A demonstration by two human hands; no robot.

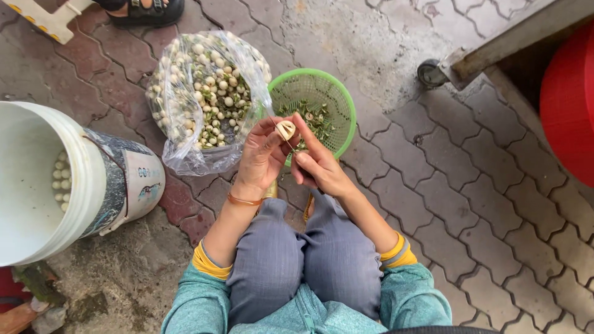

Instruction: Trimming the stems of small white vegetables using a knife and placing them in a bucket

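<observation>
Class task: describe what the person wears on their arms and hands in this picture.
Both arms wear teal sleeves pushed up, with yellow-orange cuffs showing beneath. The left hand has a thin orange-brown band at the wrist. The right hand is bare: no gloves, no rings visible.

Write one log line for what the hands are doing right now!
left hand: holds pale seed | right hand: fingertips at seed | green basket: husks, behind hands | plastic bag: seeds | white bucket: peeled seeds

a green mesh basket (pixel 331 93), far, beside a clear bag (pixel 204 99) of pale cream and green seeds; a white bucket (pixel 37 179) at left; reddish-brown interlocking paving (pixel 470 185); teal sleeves with yellow cuffs near.
</observation>
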